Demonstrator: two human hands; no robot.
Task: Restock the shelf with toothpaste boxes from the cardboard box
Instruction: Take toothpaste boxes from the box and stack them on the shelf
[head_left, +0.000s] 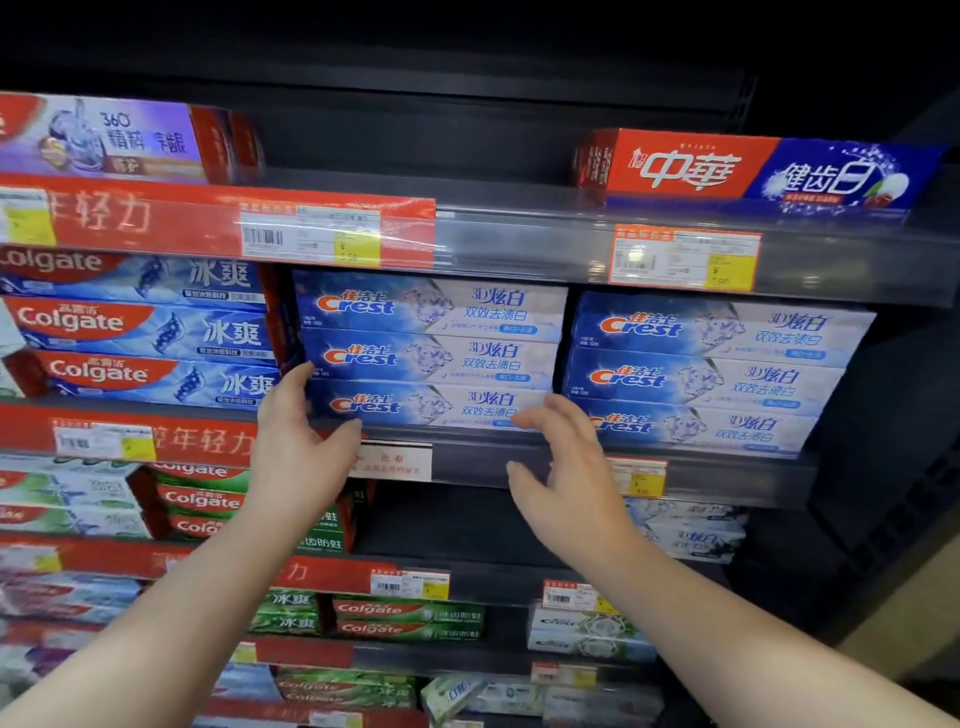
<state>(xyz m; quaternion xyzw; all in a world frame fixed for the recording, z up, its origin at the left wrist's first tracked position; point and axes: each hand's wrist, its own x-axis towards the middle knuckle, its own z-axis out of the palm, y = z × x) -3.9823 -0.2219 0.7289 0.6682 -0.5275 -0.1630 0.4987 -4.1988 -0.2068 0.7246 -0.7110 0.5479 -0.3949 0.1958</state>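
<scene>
We face a dark store shelf unit; its middle shelf (478, 460), in the centre of the frame, carries the task's goods. The cardboard box is not in view. A stack of three blue-and-white Crest toothpaste boxes (431, 353) lies flat, long side out, at frame centre. A second Crest stack (711, 374) sits just beside it to the right, and Colgate boxes (140, 332) to the left.

Our left hand (296, 441) is open, its straight fingers seemingly touching the left end of the centre stack and its thumb by the shelf edge. Our right hand (571, 478) is spread wide in front of the bottom Crest box (426, 405) near its right end; we cannot tell if it touches. Neither hand holds anything.

We judge these cartons light and fairly stiff, with glossy faces that may slide on one another and ends that could crush. We would press a palm on each short end to square a stack, or pinch a single box across its long narrow faces.
</scene>
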